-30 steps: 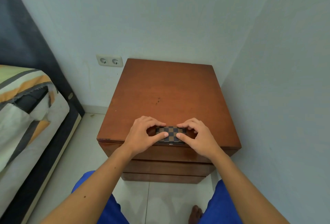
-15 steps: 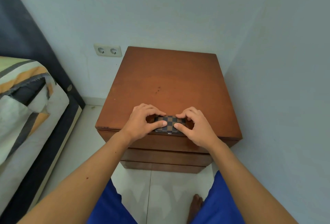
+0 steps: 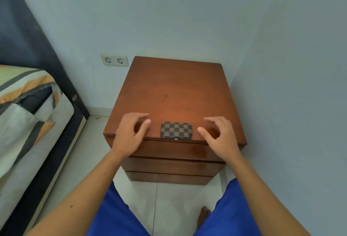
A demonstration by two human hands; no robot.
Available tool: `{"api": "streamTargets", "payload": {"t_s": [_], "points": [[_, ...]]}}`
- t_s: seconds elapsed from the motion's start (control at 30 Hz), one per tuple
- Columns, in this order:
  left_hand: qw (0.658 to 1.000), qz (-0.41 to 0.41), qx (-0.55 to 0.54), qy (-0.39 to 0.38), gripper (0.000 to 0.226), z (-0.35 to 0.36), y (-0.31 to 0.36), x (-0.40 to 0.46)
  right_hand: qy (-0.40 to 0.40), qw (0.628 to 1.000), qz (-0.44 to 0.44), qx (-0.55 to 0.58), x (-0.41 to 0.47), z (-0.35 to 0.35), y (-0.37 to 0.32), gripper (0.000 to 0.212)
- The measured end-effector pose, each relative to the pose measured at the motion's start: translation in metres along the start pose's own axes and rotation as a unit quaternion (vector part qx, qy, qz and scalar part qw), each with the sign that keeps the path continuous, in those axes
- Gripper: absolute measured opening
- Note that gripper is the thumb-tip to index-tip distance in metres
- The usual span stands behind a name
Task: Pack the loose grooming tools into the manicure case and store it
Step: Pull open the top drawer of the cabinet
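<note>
Closed manicure case [image 3: 176, 130] between apparently empty hands.

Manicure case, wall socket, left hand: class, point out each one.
manicure case [image 3: 176, 130], head view, middle of checkered lid.
wall socket [image 3: 114, 60], head view, plate centre.
left hand [image 3: 128, 133], head view, back of hand.

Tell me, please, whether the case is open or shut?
Shut. The case lies flat on the nightstand, its checkered lid down and clasp at the front edge.

My left hand [image 3: 129, 134] and right hand [image 3: 218, 136] hover apart, palms down, fingers loosely curled and spread, thumbs pointing inward, holding nothing. Both forearms reach forward from below, bare.
</note>
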State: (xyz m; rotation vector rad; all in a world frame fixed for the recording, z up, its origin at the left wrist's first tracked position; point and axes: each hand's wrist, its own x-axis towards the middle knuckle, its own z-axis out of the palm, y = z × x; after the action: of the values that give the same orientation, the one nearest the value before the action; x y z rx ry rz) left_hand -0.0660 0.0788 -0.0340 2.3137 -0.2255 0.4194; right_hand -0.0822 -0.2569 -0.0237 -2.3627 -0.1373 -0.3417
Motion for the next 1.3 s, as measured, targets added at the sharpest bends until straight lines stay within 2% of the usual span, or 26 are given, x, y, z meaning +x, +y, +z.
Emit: {"api": "streamTargets", "payload": {"t_s": [0.07,0.13,0.2,0.3,0.47,0.6,0.77,0.93,1.3], "points": [[0.995,-0.030,0.044,0.086,0.041,-0.010,-0.022,-0.020,0.080,0.994,0.061,-0.041,-0.015,-0.008,0.018,0.062],[0.983,-0.128,0.046,0.122,0.054,-0.014,-0.038,-0.037,0.134,0.976,0.164,-0.043,-0.029,-0.010,0.031,0.090],[0.972,-0.203,-0.003,0.116,0.068,-0.013,-0.045,-0.050,0.141,0.956,0.256,0.011,-0.041,-0.008,0.039,0.114],[0.964,-0.211,-0.134,0.090,0.054,-0.007,-0.047,-0.059,0.099,0.934,0.322,0.122,-0.053,-0.004,0.044,0.128],[0.954,-0.233,-0.169,0.079,0.053,-0.005,-0.050,-0.068,0.084,0.927,0.323,0.170,-0.065,-0.001,0.041,0.129],[0.950,-0.248,-0.174,0.074,0.058,-0.010,-0.048,-0.071,0.087,0.928,0.322,0.167,-0.068,-0.004,0.030,0.104],[0.942,-0.281,-0.171,0.062,0.061,-0.014,-0.045,-0.081,0.097,0.919,0.340,0.172,-0.081,-0.002,0.026,0.114],[0.936,-0.310,-0.159,0.055,0.081,-0.017,-0.044,-0.102,0.085,0.922,0.337,0.170,-0.104,-0.005,0.023,0.120],[0.939,-0.303,-0.134,0.090,0.078,-0.022,-0.024,-0.164,0.105,0.919,0.346,0.155,-0.165,-0.005,0.013,0.117]]}}
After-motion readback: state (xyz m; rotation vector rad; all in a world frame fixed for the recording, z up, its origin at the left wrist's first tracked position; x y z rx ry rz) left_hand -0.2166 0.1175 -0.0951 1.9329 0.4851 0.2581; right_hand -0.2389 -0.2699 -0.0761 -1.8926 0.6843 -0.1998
